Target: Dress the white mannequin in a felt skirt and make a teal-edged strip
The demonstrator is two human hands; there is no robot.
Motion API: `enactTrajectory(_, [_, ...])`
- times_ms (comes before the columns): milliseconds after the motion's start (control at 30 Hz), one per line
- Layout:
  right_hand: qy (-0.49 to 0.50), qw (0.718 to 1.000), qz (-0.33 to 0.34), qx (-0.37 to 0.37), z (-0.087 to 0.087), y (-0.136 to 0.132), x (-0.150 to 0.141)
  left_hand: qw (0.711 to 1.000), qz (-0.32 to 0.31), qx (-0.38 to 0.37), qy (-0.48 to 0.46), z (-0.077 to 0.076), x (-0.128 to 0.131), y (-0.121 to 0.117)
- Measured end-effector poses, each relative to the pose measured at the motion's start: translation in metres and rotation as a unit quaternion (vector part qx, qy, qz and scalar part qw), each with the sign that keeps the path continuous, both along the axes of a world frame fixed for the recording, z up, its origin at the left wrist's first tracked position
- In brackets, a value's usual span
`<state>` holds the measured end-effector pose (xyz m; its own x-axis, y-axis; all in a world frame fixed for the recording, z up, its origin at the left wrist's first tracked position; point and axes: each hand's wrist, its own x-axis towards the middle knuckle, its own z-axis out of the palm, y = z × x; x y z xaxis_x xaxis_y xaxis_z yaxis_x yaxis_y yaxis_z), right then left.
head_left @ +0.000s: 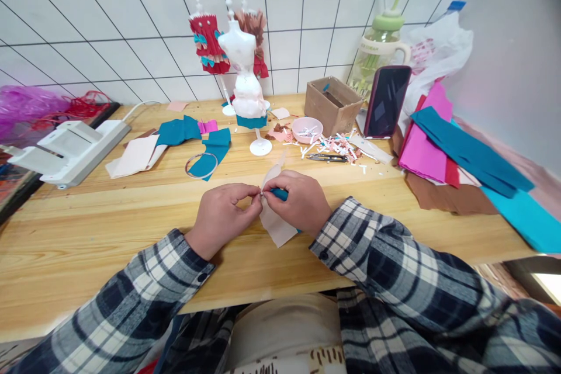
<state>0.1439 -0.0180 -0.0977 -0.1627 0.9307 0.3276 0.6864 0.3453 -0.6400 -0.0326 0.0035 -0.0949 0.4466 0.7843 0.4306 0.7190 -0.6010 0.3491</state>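
Observation:
My left hand [228,210] and my right hand [302,201] meet above the table, each closed in a pinch. Between their fingertips is a pale pink strip of crepe-like paper [277,228], its pointed lower end hanging toward me. A bit of teal material [279,193] shows under the right hand's fingers; how it joins the pale strip is hidden. Beyond the hands stands a small white dress form [240,49], wrapped in pale pink with a teal band [251,121] at its hem. Whatever small detail lies at the fingertips is too tiny to make out.
Teal pieces [219,143] and a ring-shaped bangle [201,166] lie left. A pink bowl [307,128], thread snips [326,158] and scraps sit right of the form, by a cardboard box [332,104]. A phone [387,102], jug [380,49], coloured sheets [425,146] and power strip [72,152] flank them.

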Motion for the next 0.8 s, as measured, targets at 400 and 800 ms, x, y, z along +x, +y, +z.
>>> enactTrajectory(400, [-0.005,1.0,0.004,-0.008,0.0025,-0.0006,0.0016,1.0,-0.015,-0.024,-0.01,0.0002,-0.0054,0.0004])
enactTrajectory(800, [0.03,0.999,0.018,-0.009,0.0002,0.0007,0.002,0.999,-0.017,-0.03,-0.021,0.0012,-0.0042,0.0019])
